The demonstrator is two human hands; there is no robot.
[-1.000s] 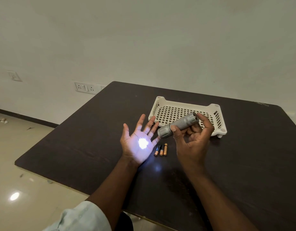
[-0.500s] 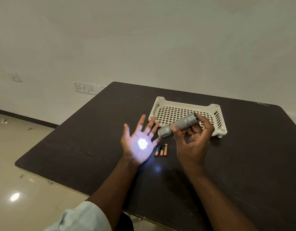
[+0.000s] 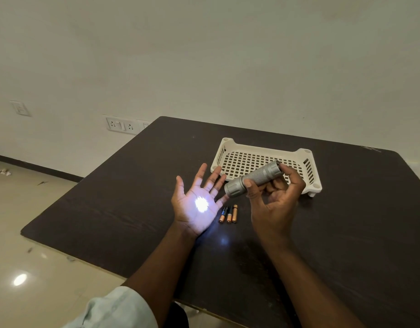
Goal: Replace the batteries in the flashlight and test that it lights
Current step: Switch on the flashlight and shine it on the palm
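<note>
A grey, knurled metal flashlight (image 3: 254, 179) sits just right of the frame's centre, held above the dark brown wooden bench (image 3: 123, 200). The right hand (image 3: 274, 201) has its grip closed round the barrel: the thumb lies across the near side behind the wider head, and the curled fingers wrap the far side up to the tail end. The flashlight is tilted, its head lower and pointing toward the left of the frame, its tail higher and to the right.

The left hand (image 3: 196, 203), just left of centre, is held palm up with its fingers spread and straight, holding nothing. A bright white spot of light falls on the middle of that palm, and a fainter bluish glow shows on the bench below the hand. The fingertips of this hand are near the flashlight's head without touching it.

Three small cylindrical batteries with copper and black casings (image 3: 228, 214) lie side by side on the bench between the two hands, below the flashlight.

Behind the flashlight, toward the upper right of centre, a cream plastic perforated tray (image 3: 230, 151) stands on the bench. A white wall socket panel (image 3: 120, 125) shows at the left of the frame, and a pale sleeve (image 3: 114, 311) at the bottom edge.
</note>
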